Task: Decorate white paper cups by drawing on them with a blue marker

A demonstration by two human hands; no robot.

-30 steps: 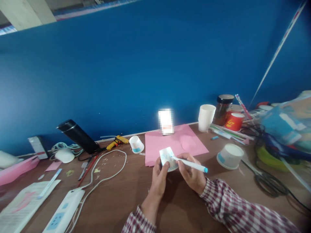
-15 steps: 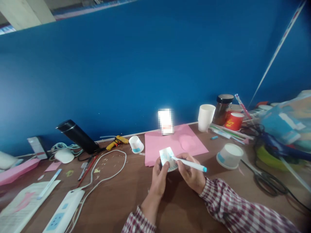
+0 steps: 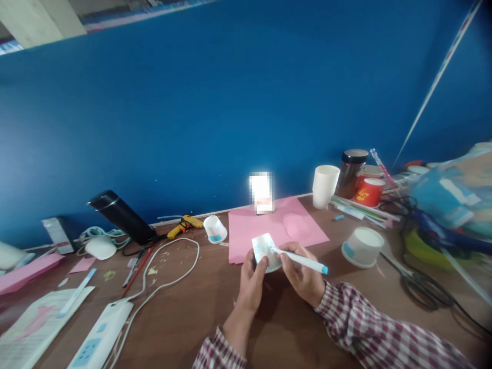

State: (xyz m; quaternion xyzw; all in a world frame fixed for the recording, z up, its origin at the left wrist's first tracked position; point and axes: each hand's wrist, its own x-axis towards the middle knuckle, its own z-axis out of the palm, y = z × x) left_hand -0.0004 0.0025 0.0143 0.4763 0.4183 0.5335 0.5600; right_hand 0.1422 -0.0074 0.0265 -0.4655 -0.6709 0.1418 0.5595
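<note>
The left hand holds a small cup just above the tabletop, its fingers curled around the near side and the thumb pressed on the wall. The cup is tilted, white with pale blue marks on its side. The right hand pinches a pen between thumb and fingers, closed firmly on the barrel; the tip appears to touch the cup's wall, though blur makes the contact hard to confirm, and the blue end points to the right. Both wrists wear checked sleeves.

Just behind the cup lies a pink sheet. To the right of the hands an upturned bowl sits on the tabletop, with scissors beyond it. A stack of white cups, a dark jar and a red cup stand by the blue wall. To the left are 1 tipped cup, a glue gun, a white cable and a power strip.
</note>
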